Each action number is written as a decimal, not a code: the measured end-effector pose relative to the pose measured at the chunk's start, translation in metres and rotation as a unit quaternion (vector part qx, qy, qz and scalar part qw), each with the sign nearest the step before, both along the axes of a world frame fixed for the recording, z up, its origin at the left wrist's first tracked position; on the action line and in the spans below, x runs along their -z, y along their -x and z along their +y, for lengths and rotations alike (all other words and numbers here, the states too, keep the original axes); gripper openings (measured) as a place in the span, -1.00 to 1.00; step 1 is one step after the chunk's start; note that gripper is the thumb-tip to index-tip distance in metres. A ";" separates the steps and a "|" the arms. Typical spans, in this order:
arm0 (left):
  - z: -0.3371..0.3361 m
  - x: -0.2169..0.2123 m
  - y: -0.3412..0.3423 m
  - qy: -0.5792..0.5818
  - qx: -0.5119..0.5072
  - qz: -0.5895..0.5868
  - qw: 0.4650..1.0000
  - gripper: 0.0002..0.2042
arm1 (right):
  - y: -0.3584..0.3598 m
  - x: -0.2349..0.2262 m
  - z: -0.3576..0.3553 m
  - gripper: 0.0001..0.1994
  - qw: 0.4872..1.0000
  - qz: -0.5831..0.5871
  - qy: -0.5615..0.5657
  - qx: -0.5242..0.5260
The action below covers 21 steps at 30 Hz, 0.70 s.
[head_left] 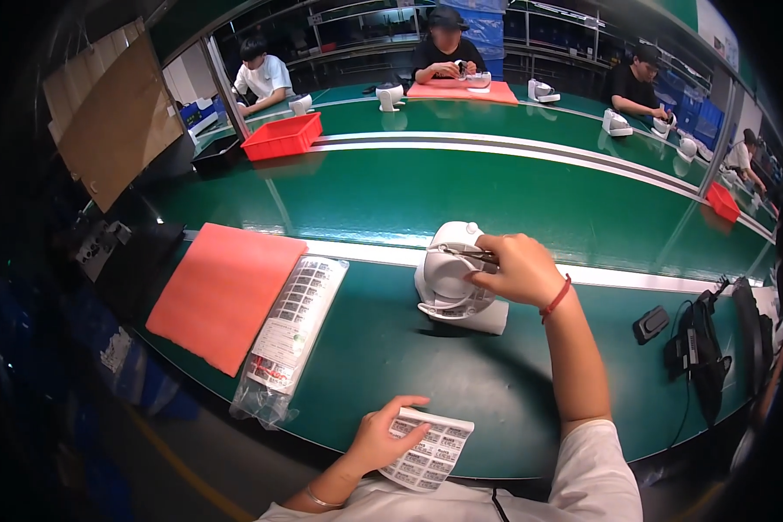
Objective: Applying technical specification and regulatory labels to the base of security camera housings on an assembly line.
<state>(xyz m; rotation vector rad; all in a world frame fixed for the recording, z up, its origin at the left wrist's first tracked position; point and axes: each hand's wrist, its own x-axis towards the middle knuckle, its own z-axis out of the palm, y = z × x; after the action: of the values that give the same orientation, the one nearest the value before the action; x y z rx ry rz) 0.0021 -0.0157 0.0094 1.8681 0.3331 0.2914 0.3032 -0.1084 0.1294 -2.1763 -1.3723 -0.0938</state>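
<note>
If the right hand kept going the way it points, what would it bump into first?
The right hand points leftward, holding what looks like tweezers at the white device. Going straight on, it would most likely meet the device's rounded top first, since the tool's tip seems already at or touching it.

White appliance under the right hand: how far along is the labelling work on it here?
Done: nothing visibly; no sticker shows on the white appliance. In hand: the right hand holds tweezers at its top, while the left hand holds a sheet of small labels. Left: the sheet looks mostly full, and a bagged stack of label sheets lies beside the orange mat.
</note>
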 end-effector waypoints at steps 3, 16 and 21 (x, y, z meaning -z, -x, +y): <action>-0.003 0.003 0.000 -0.013 -0.004 -0.008 1.000 -0.60 | -0.005 -0.003 0.001 -0.68 0.999 0.040 0.025 -0.023; 0.001 0.001 -0.001 -0.021 0.007 0.017 1.000 -0.61 | -0.117 0.099 -0.029 -0.80 0.913 -0.217 -0.085 0.335; 0.000 0.003 -0.002 0.008 0.003 0.025 1.000 -0.62 | -0.140 0.128 -0.041 -0.80 0.880 -0.257 -0.076 0.393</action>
<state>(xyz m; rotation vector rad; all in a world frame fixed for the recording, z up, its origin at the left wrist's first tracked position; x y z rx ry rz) 0.0043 -0.0156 0.0068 1.8624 0.3637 0.2367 0.4435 -0.1497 0.0012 -2.5239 -0.5726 -1.1065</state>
